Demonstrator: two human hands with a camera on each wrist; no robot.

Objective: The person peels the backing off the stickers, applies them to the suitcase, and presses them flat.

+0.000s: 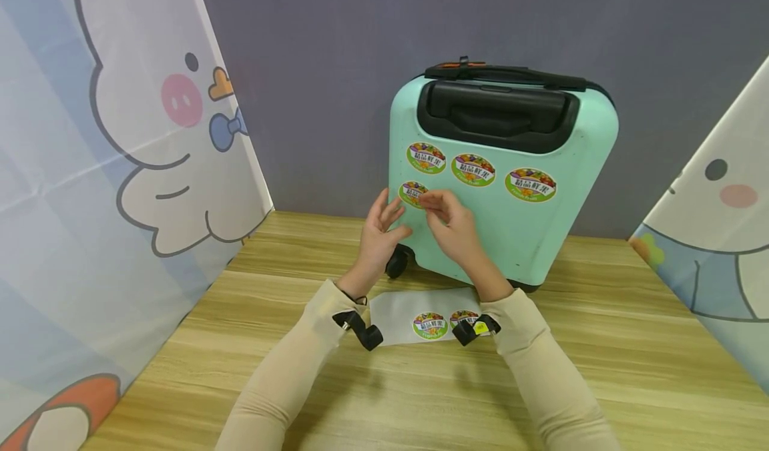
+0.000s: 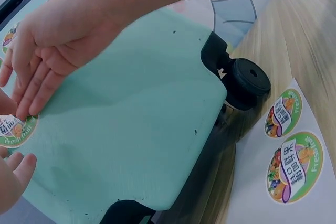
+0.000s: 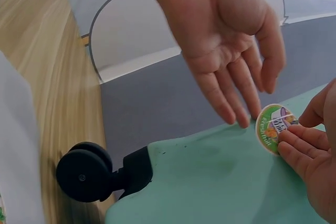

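A mint-green suitcase stands upright, its face carrying oval fruit stickers. Three of them line the upper part, and one lower oval sticker sits near the left edge. Against that lower sticker rest the fingertips of my right hand, fingers fairly straight, as the right wrist view shows for the sticker. My left hand hovers at the suitcase's left edge beside the same sticker, fingers loosely spread and holding nothing. Part of the sticker is hidden by the right fingers.
A white backing sheet with two oval stickers lies on the wooden table under my wrists. The suitcase's black wheel is close to my left wrist. A grey wall stands behind, with cartoon-printed cloths on both sides.
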